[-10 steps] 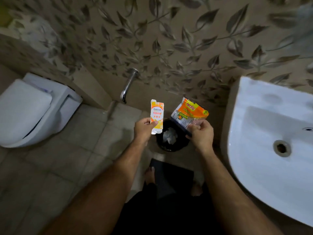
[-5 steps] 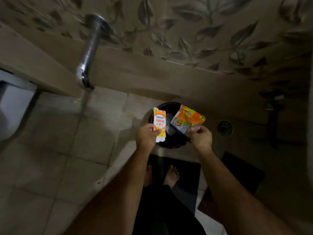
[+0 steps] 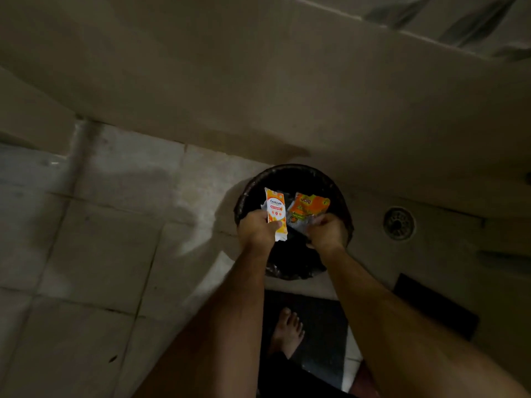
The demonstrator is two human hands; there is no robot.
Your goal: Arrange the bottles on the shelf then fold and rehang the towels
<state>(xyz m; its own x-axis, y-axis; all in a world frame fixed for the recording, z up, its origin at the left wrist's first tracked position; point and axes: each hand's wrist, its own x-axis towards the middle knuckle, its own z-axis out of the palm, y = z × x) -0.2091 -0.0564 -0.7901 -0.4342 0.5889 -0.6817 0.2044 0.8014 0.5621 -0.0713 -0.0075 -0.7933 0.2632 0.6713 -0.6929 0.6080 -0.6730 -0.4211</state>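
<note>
Two wrappers are held directly above the black bin (image 3: 293,173): a white-orange sachet (image 3: 275,212) is pinched by the left hand (image 3: 257,232), an orange packet (image 3: 309,209) by the right hand (image 3: 326,235). Both should be released only over the bin mouth, so none lands on the floor. No bottles, shelf or towels are in view

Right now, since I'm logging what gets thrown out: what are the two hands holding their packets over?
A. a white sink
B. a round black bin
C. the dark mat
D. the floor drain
B: the left hand with the Centrum sachet and the right hand with the orange packet are above the black bin.
</note>
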